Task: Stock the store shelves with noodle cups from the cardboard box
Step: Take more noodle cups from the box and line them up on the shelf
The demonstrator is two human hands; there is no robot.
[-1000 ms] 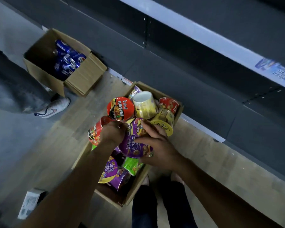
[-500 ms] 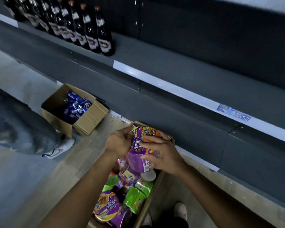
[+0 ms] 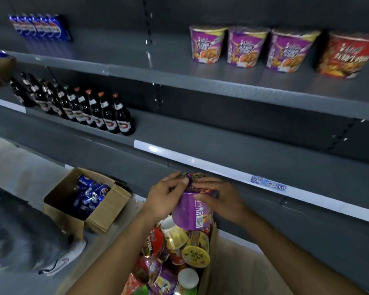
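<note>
Change noted: one second ago both my hands were down inside the cardboard box (image 3: 208,277), closing on a purple cup (image 3: 190,211) lying among the others. It has since come up and now stands upright, clear above the box. My view has risen with it and takes in the upper shelf (image 3: 158,62).

Finding: the pick is complete, and I judge the task to be at the carry. Three matching cups (image 3: 246,46) and a red cup (image 3: 347,56) already stand on that shelf. The bare stretch to their left looks the likely place for this one.

Hand state: my left hand (image 3: 164,199) is wrapped round the cup's left wall, fingertips up at the lid's edge. My right hand (image 3: 224,201) clamps the other side, fingers across the lid and thumb on the wall.

Position: the cup sits between both palms, touching each. It is directly over the box, below the upper shelf and well apart from it.
</note>
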